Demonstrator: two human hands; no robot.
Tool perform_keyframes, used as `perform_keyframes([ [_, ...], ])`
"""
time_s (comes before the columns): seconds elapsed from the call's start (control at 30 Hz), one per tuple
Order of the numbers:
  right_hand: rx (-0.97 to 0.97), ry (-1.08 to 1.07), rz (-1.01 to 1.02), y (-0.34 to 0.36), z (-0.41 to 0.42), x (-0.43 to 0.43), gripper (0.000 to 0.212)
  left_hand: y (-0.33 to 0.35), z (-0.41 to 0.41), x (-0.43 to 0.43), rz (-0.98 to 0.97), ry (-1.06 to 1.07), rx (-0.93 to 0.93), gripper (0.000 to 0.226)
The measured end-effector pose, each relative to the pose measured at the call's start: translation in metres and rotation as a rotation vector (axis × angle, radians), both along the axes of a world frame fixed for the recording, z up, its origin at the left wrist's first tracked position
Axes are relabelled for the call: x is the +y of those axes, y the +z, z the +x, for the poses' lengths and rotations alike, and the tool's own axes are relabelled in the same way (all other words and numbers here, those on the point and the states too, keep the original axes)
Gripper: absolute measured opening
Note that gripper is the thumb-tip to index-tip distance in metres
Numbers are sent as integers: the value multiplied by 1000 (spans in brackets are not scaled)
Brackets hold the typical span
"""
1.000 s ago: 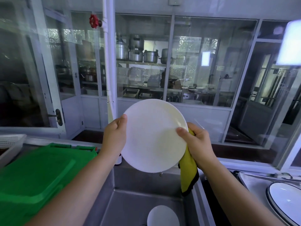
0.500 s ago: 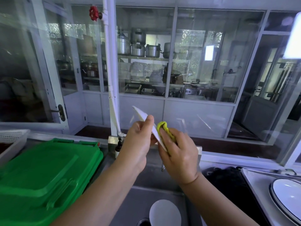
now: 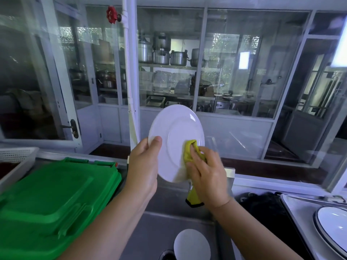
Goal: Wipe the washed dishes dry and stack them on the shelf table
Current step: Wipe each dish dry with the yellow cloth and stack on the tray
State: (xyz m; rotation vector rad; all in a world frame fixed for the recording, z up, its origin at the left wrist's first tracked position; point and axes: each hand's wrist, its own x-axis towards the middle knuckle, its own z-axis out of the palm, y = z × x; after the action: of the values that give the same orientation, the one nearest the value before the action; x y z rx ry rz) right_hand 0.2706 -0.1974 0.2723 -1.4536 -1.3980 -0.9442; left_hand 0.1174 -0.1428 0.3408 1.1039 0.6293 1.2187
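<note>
Above the sink (image 3: 169, 222), the left hand (image 3: 144, 166) pinches the plate (image 3: 176, 132) rim, holding it tilted. The right hand (image 3: 206, 173) grips a yellow cloth (image 3: 191, 149) against its face; wiping should circle outward, reaching rim and underside.

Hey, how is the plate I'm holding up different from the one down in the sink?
The held plate stands nearly on edge, raised in the air; the sink plate sits low in the basin by the drain. The left hand grips the held plate's rim and the right hand presses a yellow cloth against it; nothing touches the sink plate. Both are plain white and round.
</note>
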Motion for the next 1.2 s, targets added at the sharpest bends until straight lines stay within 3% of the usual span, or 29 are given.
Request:
perform_keyframes([
  [0.13,127,-127,-9,40,12,4,43,3,-7,0,95,-114,-6,14],
  [0.27,-51,-52,11,67,-15,7,38,13,-7,0,103,-169,-32,17],
  [0.43,-252,84,-51,39,-31,-7,27,15,-16,15,50,-140,-68,13],
  [0.57,-215,32,-65,22,-3,-17,27,12,-23,16,50,-158,-67,14],
  [0.73,-83,-60,3,60,8,-4,32,10,-17,7,86,-215,-42,15],
  [1.0,-269,108,-93,34,-27,-16,23,6,-16,13,67,-226,-81,15],
  [1.13,-107,55,-56,22,-3,-25,33,3,-22,17,106,-204,-26,15],
  [1.2,-82,-3,20,37,4,-26,27,2,-24,20,122,-245,-1,16],
])
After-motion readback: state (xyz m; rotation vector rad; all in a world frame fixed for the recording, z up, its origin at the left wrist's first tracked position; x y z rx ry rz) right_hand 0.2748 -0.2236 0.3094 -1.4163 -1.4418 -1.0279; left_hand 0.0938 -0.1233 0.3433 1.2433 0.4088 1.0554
